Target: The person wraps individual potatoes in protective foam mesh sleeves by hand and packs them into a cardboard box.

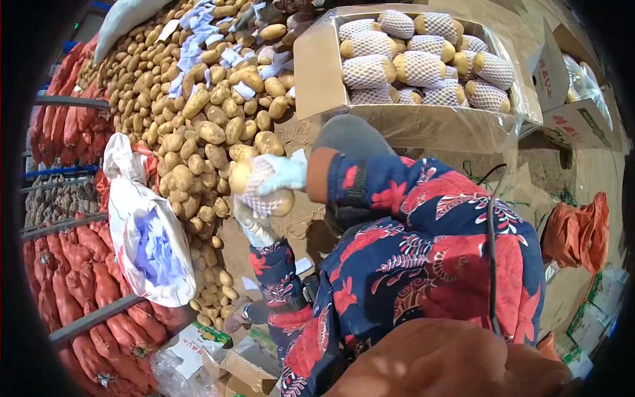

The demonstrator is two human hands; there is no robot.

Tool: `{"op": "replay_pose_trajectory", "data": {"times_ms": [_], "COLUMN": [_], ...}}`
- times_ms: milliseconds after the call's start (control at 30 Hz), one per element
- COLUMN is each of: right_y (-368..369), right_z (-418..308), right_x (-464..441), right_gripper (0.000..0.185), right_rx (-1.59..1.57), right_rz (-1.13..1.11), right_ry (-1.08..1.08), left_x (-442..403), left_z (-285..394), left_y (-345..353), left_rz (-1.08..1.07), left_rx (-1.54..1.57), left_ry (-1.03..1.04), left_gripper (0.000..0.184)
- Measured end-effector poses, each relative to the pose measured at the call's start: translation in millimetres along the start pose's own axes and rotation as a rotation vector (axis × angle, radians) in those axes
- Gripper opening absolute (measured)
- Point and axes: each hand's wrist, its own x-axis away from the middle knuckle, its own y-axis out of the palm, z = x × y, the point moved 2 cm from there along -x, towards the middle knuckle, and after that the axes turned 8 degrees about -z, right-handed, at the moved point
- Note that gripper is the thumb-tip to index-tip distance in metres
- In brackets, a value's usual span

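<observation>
My right hand (281,175), in a pale glove, is closed over a potato in a white foam net (263,196). From below, my left hand (254,226), gloved in white, holds the same netted potato, with its fingers partly hidden behind it. Bare yellow potato skin shows on both sides of the net; whether this is one potato or two is unclear. Beside my hands lies a large heap of loose potatoes (211,132). An open carton (423,119) at the top holds several netted potatoes (420,68).
A white bag (119,212) with purple-white wrappers (157,248) lies at the left, near full red mesh bags (83,264). Cut cartons (251,364) lie at the bottom. Another carton (575,126) and an orange bag (579,231) stand at the right. My knee (350,135) is beside the potato carton.
</observation>
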Motion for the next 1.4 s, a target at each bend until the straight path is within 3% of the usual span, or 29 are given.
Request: {"op": "replay_pose_trajectory", "data": {"times_ms": [33,67,100,133,233,267,333,367,400,433,500,567,600,633,700,767,867,900,967,1000,1033,1067,1100,1167,1233,1300,1333,1400], "right_y": [12,-18,-16,-4,-24,-30,-56,-49,-49,-18,-43,-57,-81,-103,-175,-219,-233,-238,-215,-202,-187,-130,-98,-37,19,35,23,3], "right_z": [-42,-31,-49,-92,-181,-227,-272,-298,-316,-344,-353,-365,-366,-368,-339,-298,-308,-306,-300,-285,-282,-253,-221,-175,-142,-96,-67,-26], "right_x": [23,20,40,64,127,153,182,196,210,213,219,214,210,213,204,206,198,200,174,157,135,106,75,25,-18,-46,-56,-57], "right_gripper": [0.077,0.074,0.072,0.073,0.085,0.086,0.088,0.085,0.089,0.098,0.095,0.093,0.096,0.083,0.083,0.086,0.092,0.093,0.082,0.071,0.059,0.051,0.044,0.04,0.039,0.039,0.037,0.036], "right_rx": [0.044,0.049,-0.109,-0.054,0.318,0.68,1.007,1.165,1.204,1.292,1.125,1.219,1.236,1.383,1.329,2.14,2.069,2.257,2.297,1.732,1.882,1.344,1.198,1.316,1.357,1.293,1.327,1.359], "right_rz": [0.201,0.019,0.151,0.18,0.306,0.351,0.475,0.543,0.614,0.817,0.673,0.675,0.592,0.866,0.689,0.565,0.441,0.498,0.394,0.608,0.507,0.636,0.452,0.193,-0.015,-0.048,-0.068,-0.083], "right_ry": [0.089,-0.098,-0.118,-0.157,-0.284,-0.085,-0.319,-0.349,-0.249,0.046,-0.299,-0.278,-0.33,0.262,0.096,0.436,0.45,0.651,0.267,0.106,0.008,0.132,-0.193,-0.284,-0.283,-0.207,-0.18,-0.142], "left_x": [4,4,3,4,7,11,4,10,15,17,16,20,17,17,28,34,50,54,74,77,74,74,67,64,45,30,22,6], "left_z": [-1,1,-1,-10,-37,-44,-70,-79,-90,-103,-126,-144,-174,-165,-127,-120,-137,-148,-153,-165,-158,-175,-168,-207,-184,-183,-186,-198], "left_y": [3,10,14,5,-4,-2,-13,-19,-29,-39,-58,-71,-92,-80,-48,-52,-77,-89,-108,-112,-110,-117,-109,-114,-83,-63,-61,-51], "left_rz": [0.154,0.084,0.012,-0.054,-0.063,0.003,0.137,0.138,0.101,0.063,0.045,-0.059,-0.316,-0.307,0.065,0.157,0.323,0.307,0.287,0.362,0.32,0.309,0.292,0.284,0.264,-0.004,0.001,-0.228], "left_rx": [0.026,0.012,0.003,-0.014,0.042,0.1,0.184,0.191,0.191,0.19,0.312,0.194,0.602,0.599,-0.046,-0.035,-0.009,-0.042,-0.236,-0.414,-0.55,-0.83,-0.864,-1.005,-0.988,-1.243,-1.234,-1.369], "left_ry": [-0.099,-0.079,-0.068,-0.091,-0.181,-0.24,-0.316,-0.318,-0.399,-0.478,-0.593,-0.575,-0.533,-0.532,-0.501,-0.514,-0.529,-0.538,-0.496,-0.504,-0.552,-0.391,-0.498,-0.524,-0.51,-0.415,-0.421,-0.228], "left_gripper": [0.085,0.082,0.079,0.073,0.06,0.053,0.035,0.035,0.032,0.029,0.027,0.039,0.038,0.038,0.038,0.041,0.036,0.033,0.029,0.032,0.035,0.034,0.032,0.033,0.041,0.048,0.048,0.047]}}
